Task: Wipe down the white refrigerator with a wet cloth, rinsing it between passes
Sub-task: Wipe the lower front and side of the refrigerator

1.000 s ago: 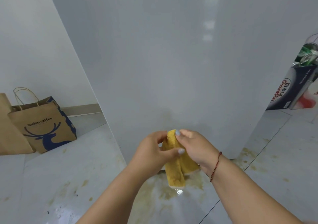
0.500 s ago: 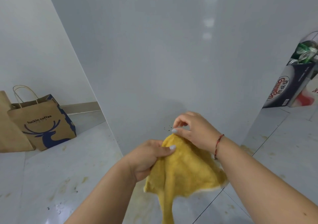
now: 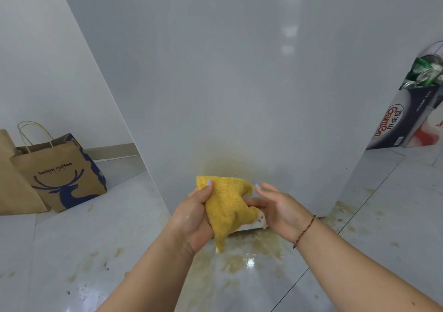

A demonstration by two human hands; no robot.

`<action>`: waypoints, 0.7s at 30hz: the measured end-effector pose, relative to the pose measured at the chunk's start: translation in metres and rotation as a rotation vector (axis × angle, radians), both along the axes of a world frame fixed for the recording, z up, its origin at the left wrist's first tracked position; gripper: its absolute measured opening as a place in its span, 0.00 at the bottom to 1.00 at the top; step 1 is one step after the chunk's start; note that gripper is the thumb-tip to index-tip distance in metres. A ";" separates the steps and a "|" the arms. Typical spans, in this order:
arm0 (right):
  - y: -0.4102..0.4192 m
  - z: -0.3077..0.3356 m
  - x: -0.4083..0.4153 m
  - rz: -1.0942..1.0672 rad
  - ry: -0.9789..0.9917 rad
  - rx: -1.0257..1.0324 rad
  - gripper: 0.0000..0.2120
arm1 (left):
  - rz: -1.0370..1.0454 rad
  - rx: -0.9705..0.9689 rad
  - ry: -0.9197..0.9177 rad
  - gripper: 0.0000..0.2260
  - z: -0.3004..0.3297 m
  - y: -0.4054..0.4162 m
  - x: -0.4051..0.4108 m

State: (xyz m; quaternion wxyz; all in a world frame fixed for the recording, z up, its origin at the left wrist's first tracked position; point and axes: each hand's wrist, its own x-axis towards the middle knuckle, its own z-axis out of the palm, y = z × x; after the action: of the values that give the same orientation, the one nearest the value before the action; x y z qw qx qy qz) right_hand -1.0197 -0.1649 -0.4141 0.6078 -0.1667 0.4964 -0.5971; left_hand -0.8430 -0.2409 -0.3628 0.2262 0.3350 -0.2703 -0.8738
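Left hand (image 3: 191, 218) grips yellow cloth (image 3: 226, 206); right hand (image 3: 278, 207) fingers extended, touching it, before white refrigerator (image 3: 239, 71). Bag (image 3: 60, 172) reads "luckin coffee".

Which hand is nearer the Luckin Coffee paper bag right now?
Left. The left hand, gripping the yellow cloth, is on the bag's side of the view; the right hand is farther, on the cloth's far side.
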 end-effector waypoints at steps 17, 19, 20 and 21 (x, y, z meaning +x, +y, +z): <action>0.002 -0.011 0.001 0.018 0.150 -0.119 0.12 | -0.041 -0.043 -0.021 0.20 -0.016 0.004 0.000; -0.001 -0.011 -0.006 -0.007 0.333 -0.013 0.11 | 0.023 -0.115 -0.068 0.18 -0.016 0.006 -0.002; -0.002 -0.012 -0.008 -0.005 0.388 0.037 0.10 | 0.030 -0.124 -0.069 0.17 -0.017 0.007 -0.002; -0.002 -0.014 -0.009 -0.001 0.393 0.071 0.11 | 0.028 -0.110 -0.061 0.18 -0.018 0.008 -0.003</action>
State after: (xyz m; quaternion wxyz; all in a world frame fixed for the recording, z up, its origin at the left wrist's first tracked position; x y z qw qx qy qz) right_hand -1.0285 -0.1672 -0.4276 0.5044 -0.2581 0.6262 -0.5355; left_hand -0.8463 -0.2327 -0.3806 0.2483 0.3522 -0.3198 -0.8438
